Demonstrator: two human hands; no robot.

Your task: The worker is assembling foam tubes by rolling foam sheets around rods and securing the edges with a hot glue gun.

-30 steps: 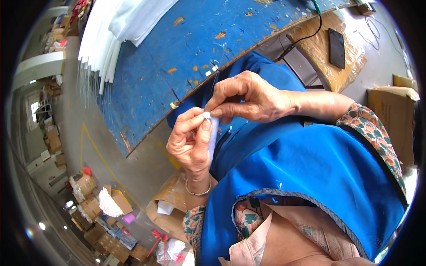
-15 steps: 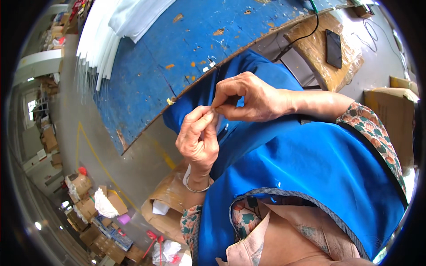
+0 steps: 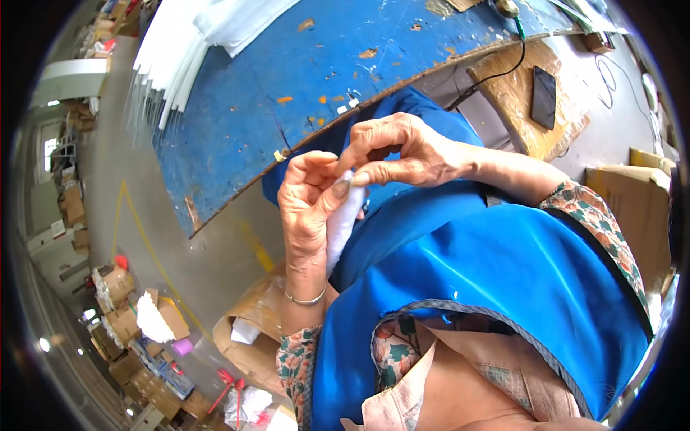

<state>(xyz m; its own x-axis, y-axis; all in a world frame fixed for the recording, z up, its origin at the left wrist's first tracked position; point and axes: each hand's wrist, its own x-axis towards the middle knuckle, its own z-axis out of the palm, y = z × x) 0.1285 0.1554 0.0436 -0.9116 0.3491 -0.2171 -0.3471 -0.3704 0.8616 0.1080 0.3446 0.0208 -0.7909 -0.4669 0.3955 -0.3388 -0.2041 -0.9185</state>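
A long, soft white piece (image 3: pixel 343 224), like a folded or rolled strip of cloth, lies along the palm side of my left hand (image 3: pixel 305 201). The left thumb presses on its upper end and the fingers curl loosely behind it. My right hand (image 3: pixel 406 154) meets the left at that same end, with thumb and forefinger closed together at the tip. Whatever tiny thing may sit between the right fingertips is too small to make out. Both hands are above my lap, over a blue apron (image 3: pixel 489 280), just off the table's front edge.
The worn blue table (image 3: pixel 259 115) carries a stack of white strips (image 3: pixel 176 65) at its far left. A phone (image 3: pixel 543 98) rests on a wrapped cardboard piece (image 3: pixel 503 97) at right, near a black cable (image 3: pixel 496 74). Cartons (image 3: pixel 625 215) stand at right; an open paper bag (image 3: pixel 248 323) stands at lower left.
My left hand has turned and its fingers have lifted, bringing the white piece into view along the palm. The right hand stays at its tip, its thumb now on the white piece's end.
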